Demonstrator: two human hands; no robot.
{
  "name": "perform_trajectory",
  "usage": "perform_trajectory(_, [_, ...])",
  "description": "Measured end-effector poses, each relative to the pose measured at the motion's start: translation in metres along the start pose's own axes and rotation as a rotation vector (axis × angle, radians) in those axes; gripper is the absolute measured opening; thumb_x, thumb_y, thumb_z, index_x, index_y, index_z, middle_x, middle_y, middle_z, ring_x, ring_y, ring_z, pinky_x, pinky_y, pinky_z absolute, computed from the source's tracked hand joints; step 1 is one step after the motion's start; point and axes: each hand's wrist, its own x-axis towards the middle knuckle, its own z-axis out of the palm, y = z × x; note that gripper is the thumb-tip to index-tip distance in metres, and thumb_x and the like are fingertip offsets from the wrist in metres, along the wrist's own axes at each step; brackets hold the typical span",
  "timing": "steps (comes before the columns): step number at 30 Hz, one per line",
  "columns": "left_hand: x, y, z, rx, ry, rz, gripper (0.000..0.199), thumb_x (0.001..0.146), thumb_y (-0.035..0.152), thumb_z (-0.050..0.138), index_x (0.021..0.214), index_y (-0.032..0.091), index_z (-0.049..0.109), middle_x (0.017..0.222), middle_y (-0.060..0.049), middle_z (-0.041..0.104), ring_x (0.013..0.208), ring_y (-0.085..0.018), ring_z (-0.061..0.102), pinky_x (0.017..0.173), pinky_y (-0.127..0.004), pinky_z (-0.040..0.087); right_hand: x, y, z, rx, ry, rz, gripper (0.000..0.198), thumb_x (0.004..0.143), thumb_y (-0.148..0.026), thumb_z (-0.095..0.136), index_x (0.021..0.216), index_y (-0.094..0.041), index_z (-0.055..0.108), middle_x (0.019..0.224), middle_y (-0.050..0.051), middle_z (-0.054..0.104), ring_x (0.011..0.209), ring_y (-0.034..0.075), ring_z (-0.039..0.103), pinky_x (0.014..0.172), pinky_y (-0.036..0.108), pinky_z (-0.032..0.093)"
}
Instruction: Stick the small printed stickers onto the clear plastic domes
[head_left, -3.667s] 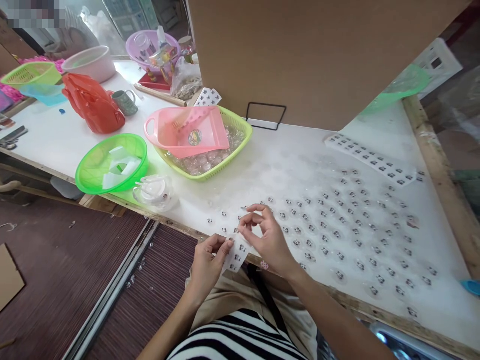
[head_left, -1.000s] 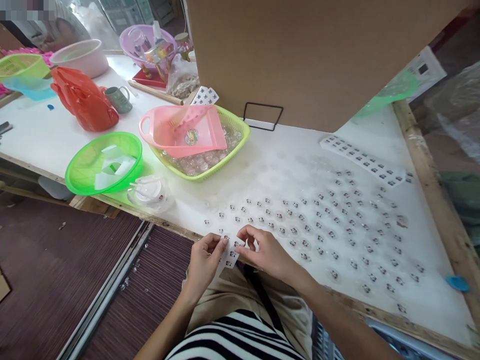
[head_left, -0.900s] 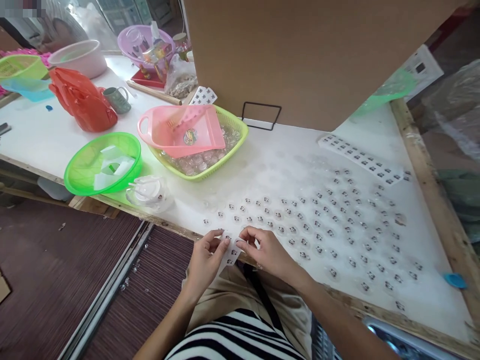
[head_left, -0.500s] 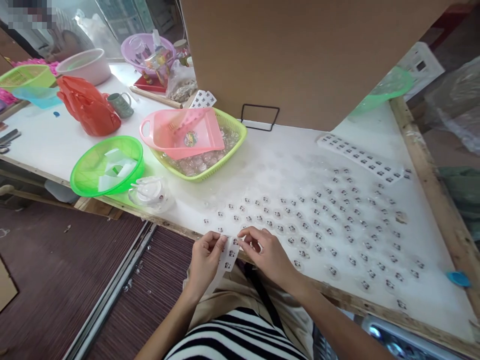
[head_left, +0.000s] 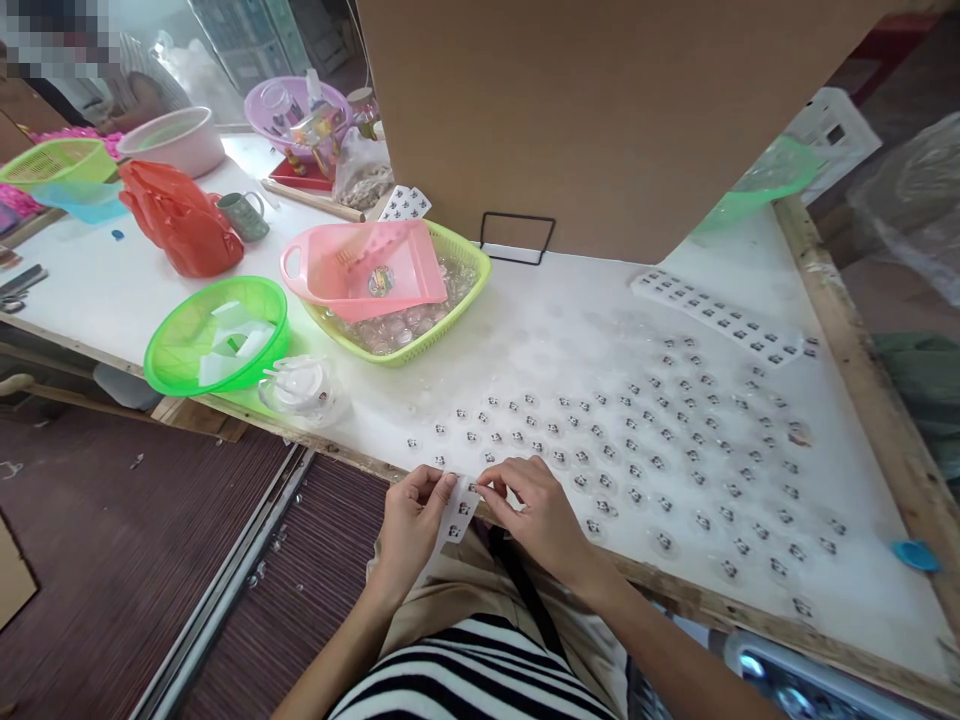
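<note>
Between thumb and fingers, my left hand (head_left: pixel 414 520) pinches a white strip of panda stickers (head_left: pixel 459 512) at the table's front edge. The strip hangs down over my lap. My right hand (head_left: pixel 536 515) has its thumb and forefinger pinched at the strip's top right corner, on a small panda sticker (head_left: pixel 474 488). Whether that sticker is lifted off its backing is too small to tell. Beyond the hands, many clear round discs (head_left: pixel 664 541), each with a panda sticker on it, lie spread over the white table (head_left: pixel 540 330).
A yellow-green basket (head_left: pixel 405 350) of clear pieces has a pink scoop (head_left: pixel 405 285) on top. Left of it are a green basket (head_left: pixel 176 375) with white paper scraps and a red bag (head_left: pixel 180 225). A large cardboard box (head_left: pixel 570 120) stands behind. More sticker sheets (head_left: pixel 712 315) lie right.
My hands stay nearly in place at the strip, with the right thumb and forefinger still at its corner. The whole view has shifted very slightly.
</note>
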Motion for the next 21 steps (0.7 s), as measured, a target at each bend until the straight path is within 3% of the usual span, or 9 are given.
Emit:
perform_trajectory(4, [0.000,0.000,0.001,0.017,0.023,0.003,0.038,0.088,0.049,0.063,0.073,0.015,0.062,0.056,0.004,0.052,0.051,-0.009,0.042,0.048,-0.020,0.031,0.000,-0.001,-0.003,0.164,0.091,0.119,0.013,0.093,-0.031,0.057,0.082,-0.024,0.061,0.071,0.001,0.061,0.067,0.017,0.053,0.068,0.034,0.042])
perform_trajectory(7, [0.000,0.000,0.002,0.038,0.012,0.004,0.039,0.087,0.051,0.064,0.072,0.015,0.062,0.056,0.004,0.052,0.050,-0.009,0.042,0.048,-0.020,0.032,0.005,-0.003,-0.001,0.246,0.175,0.180,0.009,0.091,-0.032,0.058,0.097,-0.025,0.059,0.077,0.001,0.062,0.071,0.018,0.054,0.070,0.034,0.045])
perform_trajectory(11, [-0.002,-0.002,0.002,0.051,-0.024,0.004,0.038,0.088,0.051,0.063,0.074,0.015,0.064,0.058,0.003,0.053,0.051,-0.009,0.043,0.047,-0.019,0.033,0.014,-0.006,0.007,0.305,0.095,0.152,0.033,0.087,-0.024,0.060,0.118,-0.026,0.048,0.090,0.001,0.067,0.079,0.018,0.059,0.083,0.037,0.046])
perform_trajectory(17, [-0.001,-0.004,0.002,0.069,-0.048,0.025,0.036,0.089,0.047,0.063,0.073,0.015,0.065,0.060,0.002,0.058,0.053,-0.010,0.046,0.048,-0.019,0.034,0.010,-0.014,0.014,0.396,0.117,0.134,0.030,0.087,-0.021,0.058,0.112,-0.026,0.044,0.082,-0.001,0.062,0.075,0.017,0.057,0.079,0.035,0.048])
perform_trajectory(21, [0.000,-0.007,0.003,0.066,-0.091,0.016,0.033,0.089,0.046,0.064,0.076,0.016,0.065,0.064,0.001,0.061,0.056,-0.011,0.051,0.051,-0.020,0.039,0.012,-0.008,-0.010,0.446,0.257,0.140,0.029,0.088,-0.024,0.059,0.112,-0.027,0.042,0.086,0.001,0.062,0.081,0.018,0.060,0.081,0.037,0.051])
